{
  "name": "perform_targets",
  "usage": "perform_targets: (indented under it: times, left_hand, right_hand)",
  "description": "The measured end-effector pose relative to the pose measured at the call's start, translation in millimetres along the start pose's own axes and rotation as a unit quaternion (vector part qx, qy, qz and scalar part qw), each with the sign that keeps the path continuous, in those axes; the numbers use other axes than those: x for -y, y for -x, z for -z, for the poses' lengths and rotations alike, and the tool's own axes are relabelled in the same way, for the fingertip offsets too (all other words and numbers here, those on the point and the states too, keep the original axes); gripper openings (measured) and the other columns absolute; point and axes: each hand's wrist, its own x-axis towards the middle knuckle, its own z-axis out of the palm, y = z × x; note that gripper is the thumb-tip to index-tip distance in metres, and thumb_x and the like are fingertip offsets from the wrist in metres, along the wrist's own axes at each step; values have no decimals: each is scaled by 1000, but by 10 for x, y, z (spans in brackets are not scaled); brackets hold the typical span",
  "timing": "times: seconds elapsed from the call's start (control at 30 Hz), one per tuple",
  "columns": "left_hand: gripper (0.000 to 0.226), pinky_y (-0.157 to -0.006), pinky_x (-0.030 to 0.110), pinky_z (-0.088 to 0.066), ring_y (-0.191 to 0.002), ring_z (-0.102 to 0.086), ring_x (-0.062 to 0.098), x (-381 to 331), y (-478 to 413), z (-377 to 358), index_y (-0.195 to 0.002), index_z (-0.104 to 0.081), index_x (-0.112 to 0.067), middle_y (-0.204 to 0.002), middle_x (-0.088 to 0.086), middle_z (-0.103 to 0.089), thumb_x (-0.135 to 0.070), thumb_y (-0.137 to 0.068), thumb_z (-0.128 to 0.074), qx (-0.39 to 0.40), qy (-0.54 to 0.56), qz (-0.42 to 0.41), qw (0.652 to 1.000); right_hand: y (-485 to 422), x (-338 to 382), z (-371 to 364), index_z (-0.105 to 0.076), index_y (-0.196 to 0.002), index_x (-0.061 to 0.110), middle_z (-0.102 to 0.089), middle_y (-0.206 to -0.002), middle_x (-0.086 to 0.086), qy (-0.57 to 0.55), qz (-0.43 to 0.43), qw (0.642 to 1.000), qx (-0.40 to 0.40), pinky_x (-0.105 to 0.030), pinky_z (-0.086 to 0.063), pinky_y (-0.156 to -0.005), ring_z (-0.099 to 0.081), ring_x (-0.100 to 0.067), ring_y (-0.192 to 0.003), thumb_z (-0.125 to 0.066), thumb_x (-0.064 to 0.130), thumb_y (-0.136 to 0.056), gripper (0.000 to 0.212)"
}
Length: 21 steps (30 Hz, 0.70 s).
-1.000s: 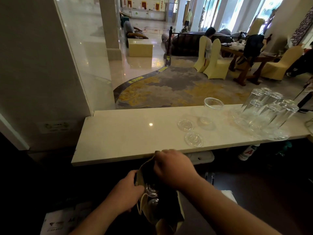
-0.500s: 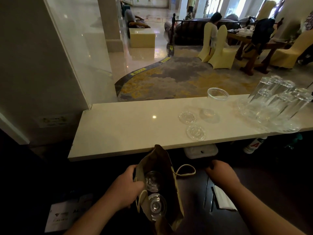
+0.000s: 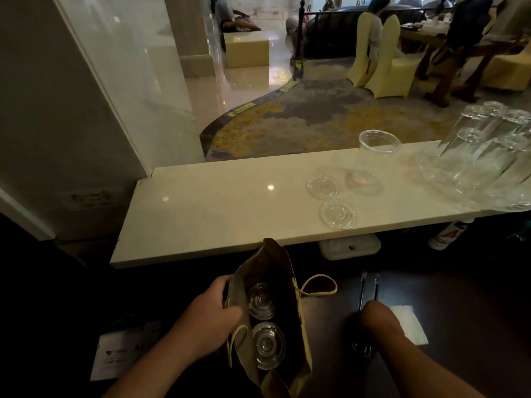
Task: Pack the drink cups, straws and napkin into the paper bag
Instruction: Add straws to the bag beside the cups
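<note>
The open paper bag (image 3: 270, 320) is gripped at its left edge by the left hand (image 3: 209, 320); two lidded cups (image 3: 263, 323) are seen inside. To its right, the right hand (image 3: 376, 317) is curled over dark straws (image 3: 369, 285), though an actual grip cannot be told. The white napkin (image 3: 411, 326) lies just right of that hand.

Brown paper bag (image 3: 270, 262), white napkin (image 3: 409, 323)

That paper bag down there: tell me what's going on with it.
A person is packing the paper bag. The left hand holds its rim open, and two lidded cups already sit inside. The right hand is down at the straws on the dark surface, beside the napkin. Neither is in the bag yet.
</note>
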Motion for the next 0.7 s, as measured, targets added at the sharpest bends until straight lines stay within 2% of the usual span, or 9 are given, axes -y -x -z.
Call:
perform_targets:
  times: [0.13,0.23,0.3,0.37,0.43,0.57,0.63,0.7]
  left_hand:
    - [55,-88,39,-64,-90,-75,10,21,-11,-18,-136,-50,-46,-102,-5,-78,-20,-91,-69,0,11,5,1000]
    - [54,-87,39,-65,-89,-76,11,28,-14,-12,-134,-50,-48,-100,-4,-78,-21,-91,-69,1,13,8,1000]
    - [55,-86,37,-64,-90,-75,10,31,-18,0,-137,-51,-46,-101,-5,-78,-21,-91,-69,0,13,7,1000]
    - [57,-84,36,-64,-90,-75,11,33,-19,11,-140,-51,-43,-102,-4,-77,-21,-91,-69,4,15,5,1000]
    - [58,-84,37,-64,-90,-76,12,35,-17,17,-142,-51,-41,-102,-4,-77,-20,-91,-68,11,18,5,1000]
    - [55,-81,40,-65,-89,-76,15,20,10,43,-140,-50,-42,-102,-4,-76,-23,-91,-66,18,8,1,1000]
    - [53,-70,40,-66,-84,-77,20,0,26,65,-137,-49,-44,-102,-3,-74,-24,-91,-65,26,3,2,1000]
    - [55,-54,34,-62,-77,-76,23,-9,27,78,-141,-47,-41,-102,0,-72,-25,-91,-64,32,-4,0,999]
  right_hand:
    - [-24,10,-75,-61,-84,13,-66,-88,-4,-13,-5,1000,-6,-28,-52,-77,-67,-22,-92,-66,21,-91,12]
    - [-36,9,-77,-52,-71,17,-58,-74,1,-34,4,999,-18,-26,-50,-71,-61,-17,-76,-68,26,-91,27]
    - [2,22,-38,-47,-71,22,-54,-71,4,-49,24,998,-38,-25,-47,-63,-58,-14,-72,-73,33,-87,33]
    - [114,52,29,-49,-78,23,-54,-73,7,-64,57,994,-63,-23,-42,-57,-55,-11,-69,-75,36,-85,30]
    - [256,75,95,-51,-86,25,-53,-74,10,-87,97,988,-87,-24,-41,-57,-55,-10,-69,-73,32,-85,23]
    - [558,129,320,-52,-86,25,-62,-74,6,-88,141,975,-148,-30,-47,-57,-57,-11,-64,-69,25,-80,18]
    - [725,215,532,-48,-81,26,-61,-69,6,-94,167,965,-180,-23,-41,-50,-54,-5,-58,-69,25,-83,21]
    - [907,356,794,-48,-78,28,-59,-63,8,-117,202,949,-211,-21,-37,-49,-54,-4,-56,-69,26,-85,23]
